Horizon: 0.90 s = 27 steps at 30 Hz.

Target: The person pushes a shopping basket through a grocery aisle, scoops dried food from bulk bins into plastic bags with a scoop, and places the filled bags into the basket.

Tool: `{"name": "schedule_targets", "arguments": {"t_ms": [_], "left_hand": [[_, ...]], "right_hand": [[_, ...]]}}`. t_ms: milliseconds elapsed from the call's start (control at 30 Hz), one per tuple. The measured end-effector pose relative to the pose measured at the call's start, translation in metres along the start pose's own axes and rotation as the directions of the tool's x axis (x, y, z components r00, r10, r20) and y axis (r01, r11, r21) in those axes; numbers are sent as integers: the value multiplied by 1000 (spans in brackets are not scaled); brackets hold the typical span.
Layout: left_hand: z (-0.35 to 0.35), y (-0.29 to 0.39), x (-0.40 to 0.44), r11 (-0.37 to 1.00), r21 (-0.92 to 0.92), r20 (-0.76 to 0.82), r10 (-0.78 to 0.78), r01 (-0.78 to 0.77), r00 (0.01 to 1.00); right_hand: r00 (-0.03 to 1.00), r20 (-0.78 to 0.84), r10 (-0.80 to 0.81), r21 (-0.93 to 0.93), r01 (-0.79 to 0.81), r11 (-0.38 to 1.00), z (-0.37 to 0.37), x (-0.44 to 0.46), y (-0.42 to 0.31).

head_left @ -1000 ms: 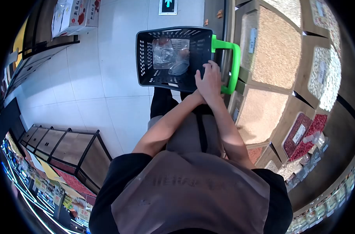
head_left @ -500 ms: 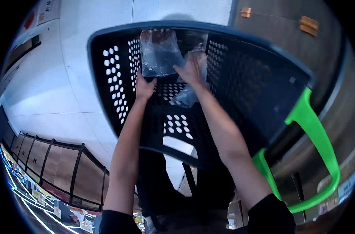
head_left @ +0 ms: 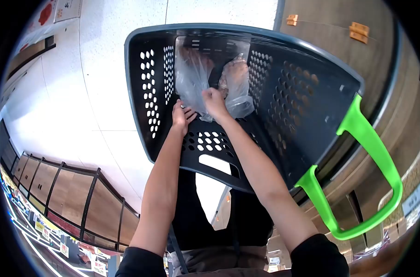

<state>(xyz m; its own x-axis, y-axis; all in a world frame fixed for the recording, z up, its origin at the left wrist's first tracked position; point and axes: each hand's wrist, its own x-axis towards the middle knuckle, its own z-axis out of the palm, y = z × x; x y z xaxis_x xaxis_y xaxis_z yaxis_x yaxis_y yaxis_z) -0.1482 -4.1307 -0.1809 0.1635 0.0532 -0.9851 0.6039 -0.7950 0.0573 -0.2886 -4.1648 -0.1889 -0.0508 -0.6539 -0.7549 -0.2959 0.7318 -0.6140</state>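
Two clear plastic bags are held inside a black perforated shopping basket (head_left: 307,92), toward its far edge: the left clear bag (head_left: 188,78) lies by the far left corner, and the right clear bag (head_left: 235,81) lies just beside it, nearer the basket's middle. Their contents cannot be identified through the film. The right hand (head_left: 214,102) is curled closed, and the film at the inner edge of the left clear bag appears to be gripped in it. The left hand (head_left: 183,115) is open, its fingers spread near that bag's lower edge; whether the film is touched there cannot be told.

For steady handling, the slack film is best gathered in a full pinch rather than by a thin fold, since a thin fold may stretch or tear. The bag's weight is best supported from beneath by the open palm. The film should be kept clear of the holes along the left edge, where snagging is possible, and the neighbouring bag should be left undisturbed.
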Motion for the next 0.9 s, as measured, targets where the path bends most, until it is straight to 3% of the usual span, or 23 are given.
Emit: {"name": "schedule_targets", "arguments": {"t_ms": [33, 100, 133, 167, 200, 233, 267, 300, 333, 367, 400, 467, 500, 567, 633, 700, 833, 900], "left_hand": [[0, 1, -7, 1000, 6, 10, 4, -4, 1000], [-3, -1, -14, 990, 97, 254, 76, -104, 964], [-2, -2, -11, 983, 131, 236, 92, -125, 967], [-3, -4, -5, 983, 139, 243, 87, -123, 966], [-4, -7, 0, 939, 259, 258, 156, -224, 953], [-5, -11, 7, 871, 371, 283, 223, -321, 933], [-5, -15, 14, 840, 385, 304, 275, -382, 912], [-4, -18, 9, 840, 392, 304, 265, -374, 915], [-2, -19, 0, 690, 562, 327, 322, -456, 889], [1, -18, -9, 498, 694, 367, 375, -519, 851], [-1, -21, -10, 435, 733, 401, 345, -523, 849], [-11, -30, -15, 353, 751, 448, 348, -558, 824], [-16, -31, -20, 273, 767, 488, 339, -580, 804], [-27, -28, -42, 259, 769, 505, 315, -585, 803], [-38, -26, -66, 188, 756, 533, 378, -627, 757], [-46, -14, -106, 146, 760, 559, 349, -633, 752], [-68, 15, -186, -46, 710, 693, 221, -702, 686], [-78, 33, -228, -307, 626, 773, 115, -717, 625]], "right_hand": [[1000, -11, -5, 2, 5, 1000, -5, -5, -5], [951, 226, 211, 44, -226, 973, -15, -17, -11], [918, 264, 295, -66, -288, 955, -23, -20, -20], [920, 255, 298, -62, -292, 954, -29, -25, -23], [991, 57, 122, -285, -101, 953, -35, -30, -23], [990, -89, -105, -522, 44, 852, -42, -35, -22], [991, -54, -119, -770, 35, 637, -54, -42, -20], [995, -9, -97, -853, 42, 520, -66, -46, -12], [999, 14, 46, -882, -9, 471, -76, -52, -2], [983, 29, 180, -909, -49, 415, -86, -55, 5], [985, 23, 169, -908, -50, 416, -97, -53, 12], [826, 162, 540, -810, -201, 550, -114, -58, 20], [829, 162, 535, -806, -203, 557, -120, -65, 16], [859, 146, 491, -798, -191, 571, -131, -88, 1], [935, 90, 344, -837, -116, 534, -131, -118, -4], [903, 130, 409, -875, -90, 476, -138, -153, -26], [913, 171, 371, -791, -97, 604, -153, -238, -78], [955, 157, 253, -754, -50, 655, -158, -294, -107]]}}
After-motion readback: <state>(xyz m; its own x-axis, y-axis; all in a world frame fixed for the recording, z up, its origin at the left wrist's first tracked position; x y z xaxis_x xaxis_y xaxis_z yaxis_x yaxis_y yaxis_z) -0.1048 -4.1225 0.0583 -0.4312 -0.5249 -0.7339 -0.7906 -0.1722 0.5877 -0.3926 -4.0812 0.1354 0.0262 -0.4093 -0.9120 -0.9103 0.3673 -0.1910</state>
